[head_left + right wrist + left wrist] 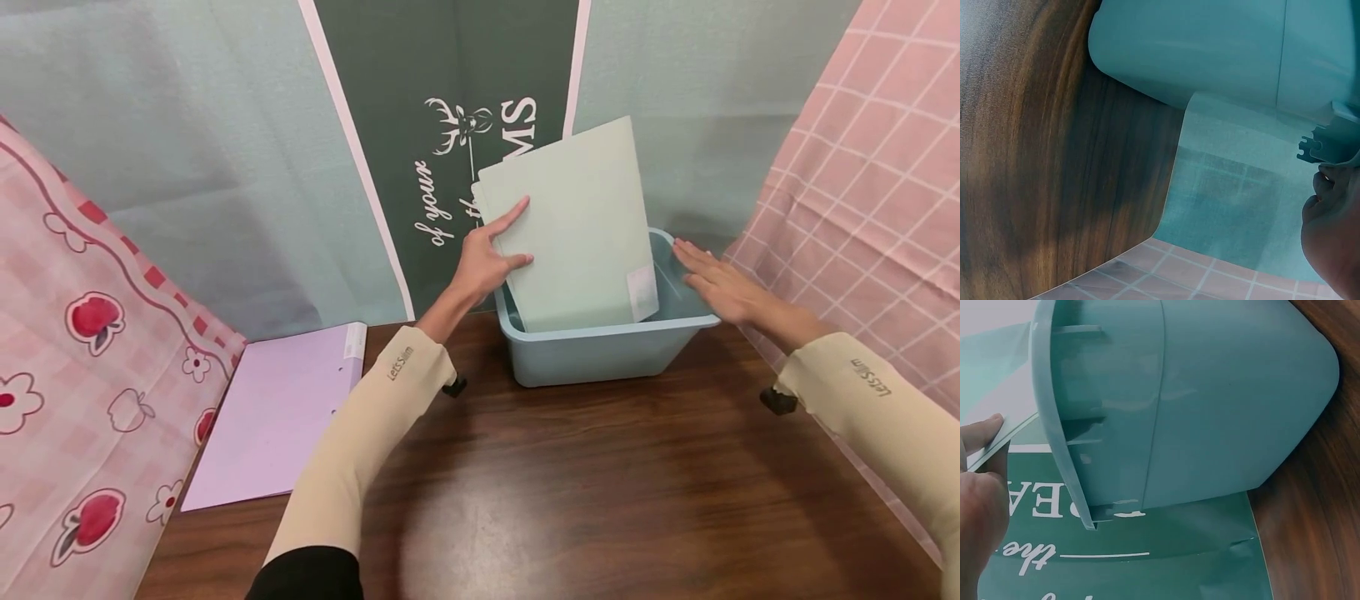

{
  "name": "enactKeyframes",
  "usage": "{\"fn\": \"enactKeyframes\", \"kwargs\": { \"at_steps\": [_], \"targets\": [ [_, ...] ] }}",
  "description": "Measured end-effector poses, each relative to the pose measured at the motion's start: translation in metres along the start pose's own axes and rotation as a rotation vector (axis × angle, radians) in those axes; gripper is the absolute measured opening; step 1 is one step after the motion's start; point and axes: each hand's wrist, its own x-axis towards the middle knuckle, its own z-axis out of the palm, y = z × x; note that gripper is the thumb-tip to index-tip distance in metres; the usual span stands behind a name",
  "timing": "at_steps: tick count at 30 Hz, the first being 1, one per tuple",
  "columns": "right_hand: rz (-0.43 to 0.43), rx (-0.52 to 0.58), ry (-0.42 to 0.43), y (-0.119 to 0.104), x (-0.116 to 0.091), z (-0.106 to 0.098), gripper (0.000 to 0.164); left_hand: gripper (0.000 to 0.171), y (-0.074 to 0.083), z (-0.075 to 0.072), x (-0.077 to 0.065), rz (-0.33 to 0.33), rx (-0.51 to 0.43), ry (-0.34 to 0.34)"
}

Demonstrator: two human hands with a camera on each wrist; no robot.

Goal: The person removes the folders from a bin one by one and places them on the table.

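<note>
My left hand (483, 258) pinches the left edge of a pale green file folder (577, 225), with thumb and a finger lying on its front face. The folder stands tilted, its lower edge inside a light blue plastic bin (600, 358) and its upper part rising well above the rim. A white label (642, 292) shows at its lower right corner. In the left wrist view the fingers (982, 432) grip the folder's edge beside the bin's rim. My right hand (723, 287) rests with extended fingers on the bin's right rim.
A lilac file folder (281, 417) lies flat on the brown wooden table (525, 500) at the left. Blue-green cloth (187, 167) with a dark green printed panel hangs behind the bin. Pink patterned cloths border the left and right sides.
</note>
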Motion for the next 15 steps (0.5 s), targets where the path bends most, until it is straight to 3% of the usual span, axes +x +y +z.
{"fn": "enactKeyframes", "kwargs": {
  "at_steps": [15],
  "targets": [
    [0.006, -0.011, -0.008, -0.001, 0.001, 0.001, 0.06, 0.087, 0.003, -0.016, -0.009, -0.007, -0.172, 0.122]
  ]
}}
